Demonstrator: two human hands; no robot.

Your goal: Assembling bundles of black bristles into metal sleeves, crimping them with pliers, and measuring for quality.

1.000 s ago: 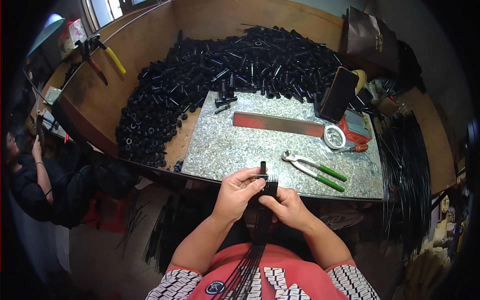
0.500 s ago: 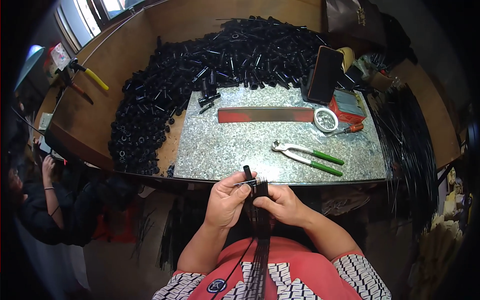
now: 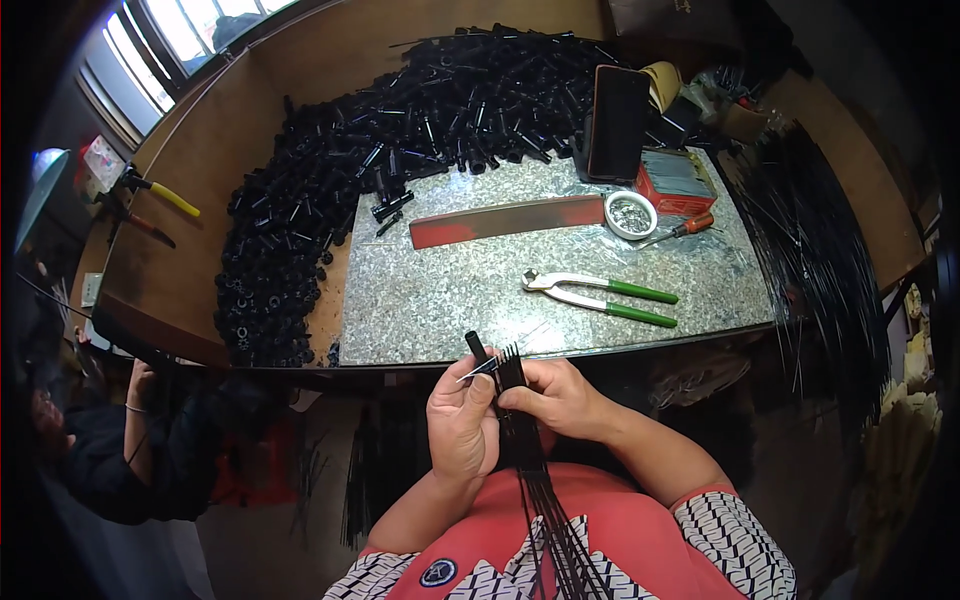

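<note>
In front of the table's near edge, my left hand (image 3: 460, 425) pinches a short black tube (image 3: 474, 346) that points up and away. A thin, light-coloured pointed piece (image 3: 468, 377) crosses the tube at my left thumb; its kind is too small to tell. Close beside it, my right hand (image 3: 566, 402) is closed around a bundle of thin black strips (image 3: 522, 440), thumb across the front. The strips' upper ends fan out slightly above my fingers, and their long tails hang over my red apron (image 3: 440, 535). Whether tube and strips touch cannot be made out.
End-cutting pincers (image 3: 610, 300) with green handles lie on the speckled slab (image 3: 440, 300). Behind them are a long flat bar (image 3: 500, 222), a white bowl (image 3: 630, 214), a screwdriver (image 3: 695, 224) and a phone (image 3: 617, 125). Black tubes (image 3: 400, 140) heap behind. A co-worker (image 3: 150, 430) is at left.
The view has shifted a little. The strip bundle's tails now slant toward the lower right, and the tube tilts more to the left. Both hands keep their grips.
</note>
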